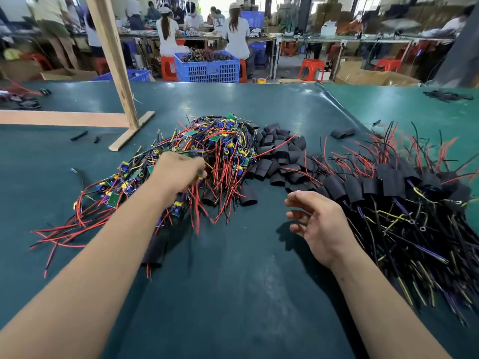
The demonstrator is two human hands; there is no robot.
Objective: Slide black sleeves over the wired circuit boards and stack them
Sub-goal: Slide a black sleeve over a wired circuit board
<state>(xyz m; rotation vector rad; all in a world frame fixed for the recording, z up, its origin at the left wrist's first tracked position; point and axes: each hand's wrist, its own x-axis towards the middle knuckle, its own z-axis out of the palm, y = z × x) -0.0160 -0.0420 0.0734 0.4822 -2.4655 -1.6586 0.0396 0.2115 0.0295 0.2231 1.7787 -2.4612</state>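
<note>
A tangled heap of bare green circuit boards with red, black and yellow wires lies at the table's middle. Loose black sleeves are piled just right of it. A stack of sleeved boards spreads along the right side, wires trailing toward me. My left hand reaches into the near side of the bare-board heap, fingers curled around a wired board whose red wires hang blurred below it. My right hand hovers above the mat beside the sleeved stack, fingers relaxed, holding nothing.
The table is covered by a dark green mat. A wooden frame stands at the back left. A single sleeve lies apart at the back right. Beyond the table stand a blue crate, red stools and seated workers.
</note>
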